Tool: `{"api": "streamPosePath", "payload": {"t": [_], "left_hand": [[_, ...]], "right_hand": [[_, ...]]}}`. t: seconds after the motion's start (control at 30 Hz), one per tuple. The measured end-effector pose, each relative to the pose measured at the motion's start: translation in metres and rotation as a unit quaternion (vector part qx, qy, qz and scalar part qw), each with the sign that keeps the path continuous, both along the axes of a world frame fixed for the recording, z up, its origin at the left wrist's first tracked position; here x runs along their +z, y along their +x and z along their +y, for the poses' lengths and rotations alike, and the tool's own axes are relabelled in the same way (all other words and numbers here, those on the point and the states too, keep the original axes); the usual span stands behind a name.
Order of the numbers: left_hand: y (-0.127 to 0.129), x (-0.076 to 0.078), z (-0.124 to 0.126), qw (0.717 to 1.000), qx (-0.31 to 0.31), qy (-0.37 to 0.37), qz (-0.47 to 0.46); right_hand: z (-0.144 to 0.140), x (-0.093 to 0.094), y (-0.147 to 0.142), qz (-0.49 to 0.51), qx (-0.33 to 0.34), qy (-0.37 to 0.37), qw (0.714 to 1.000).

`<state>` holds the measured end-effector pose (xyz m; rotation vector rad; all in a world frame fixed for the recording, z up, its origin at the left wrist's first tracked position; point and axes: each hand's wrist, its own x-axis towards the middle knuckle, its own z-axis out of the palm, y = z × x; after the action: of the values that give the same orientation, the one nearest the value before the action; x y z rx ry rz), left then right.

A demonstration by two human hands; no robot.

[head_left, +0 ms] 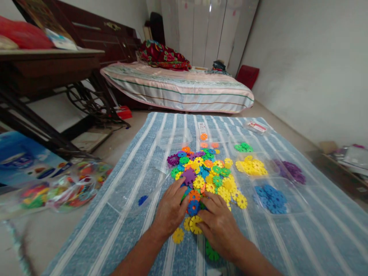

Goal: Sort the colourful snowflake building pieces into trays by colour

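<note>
A heap of notched, flower-shaped plastic discs (198, 182) in yellow, orange, green, blue and purple lies on a blue-and-white striped cloth (132, 237). My left hand (171, 205) rests at the heap's near left edge, its fingertips touching discs close to a large purple disc (189, 176). Opposite it, my right hand (220, 220) bends over the near right side with fingers apart, its thumb by a yellow disc (196, 224). Between the hands lie an orange disc (194, 196) and a blue disc (193, 207). A green disc (212, 252) lies below my right hand.
Clear boxes hold sorted discs: green (243, 147), yellow (252, 166), purple (291, 172) and blue (271, 198). Left of the heap, a clear container (120, 205) has a dark blue disc by it. Bagged coloured pieces (76, 188) sit off to the left; a bed (181, 90) stands beyond.
</note>
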<state>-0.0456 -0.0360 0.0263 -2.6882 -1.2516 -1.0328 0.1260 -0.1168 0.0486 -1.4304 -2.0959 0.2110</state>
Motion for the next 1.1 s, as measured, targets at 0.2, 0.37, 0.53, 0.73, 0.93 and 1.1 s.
{"api": "streamPosePath", "payload": {"t": [0.2,0.37,0.53,0.73,0.93,1.1], "left_hand": [[-0.003,-0.006,0.005,1.0,-0.004,0.012,-0.005],[-0.004,-0.006,0.006,1.0,-0.006,0.015,0.0],[-0.004,-0.006,0.006,1.0,-0.004,0.012,0.004],[-0.002,-0.003,0.002,1.0,0.001,-0.007,0.002],[-0.001,-0.001,0.0,1.0,0.001,-0.019,-0.007],[0.0,-0.002,-0.001,1.0,0.0,-0.031,-0.006]], "right_hand": [[0.006,0.006,-0.002,0.069,0.003,0.009,0.998],[0.022,0.021,0.024,0.105,-0.005,0.033,0.994],[0.048,0.051,0.09,-0.002,-0.146,0.15,0.978],[0.047,0.062,0.123,-0.073,-0.247,0.211,0.943],[0.008,0.029,0.052,-0.041,-0.07,0.089,0.993],[-0.01,0.013,0.015,-0.088,-0.031,0.007,0.996]]}}
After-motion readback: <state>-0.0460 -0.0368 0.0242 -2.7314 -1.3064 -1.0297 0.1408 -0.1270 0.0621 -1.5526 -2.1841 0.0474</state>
